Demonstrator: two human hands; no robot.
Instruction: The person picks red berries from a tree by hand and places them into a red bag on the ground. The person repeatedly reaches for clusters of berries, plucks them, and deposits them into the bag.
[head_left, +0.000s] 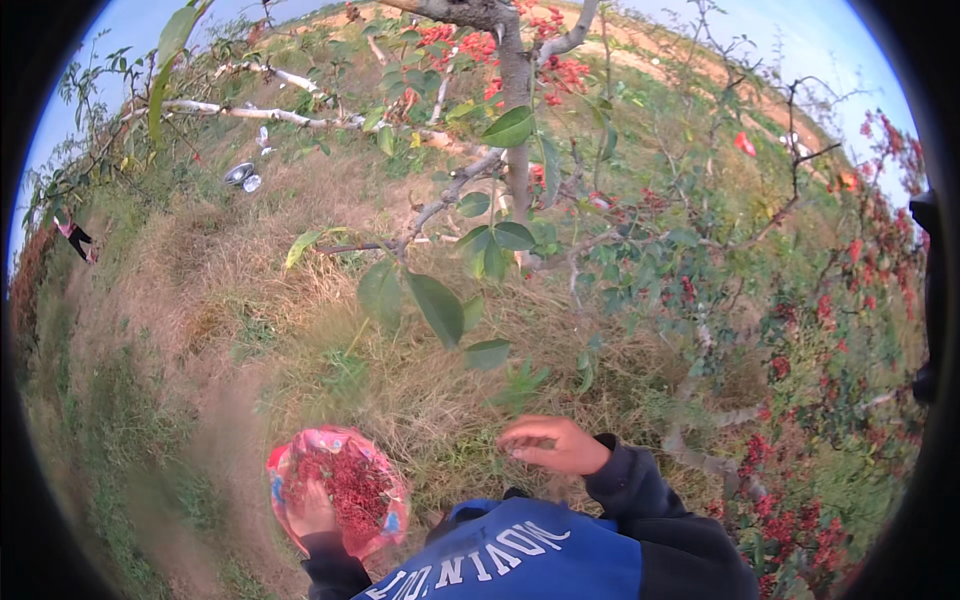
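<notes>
My left hand (311, 510) reaches into a pink patterned bag or lined container (397, 491) that holds many small red berries (352, 484). Its fingers lie against the berries, and whether they hold any is hidden. My right hand (551, 444) hangs in the air above the dry grass, to the right of the container, with the fingers slightly curled and partly blurred. Ahead of me stands a thorny tree with a grey trunk (517, 112), green leaves (436, 309) and clusters of red berries (562, 75).
Bare branches (450, 191) reach toward me at head height. More berry-laden branches (780, 517) crowd the right side. Dry grass (225, 270) covers the ground. A round metallic-looking object (239, 174) lies farther off, and a person (75, 236) is at the far left.
</notes>
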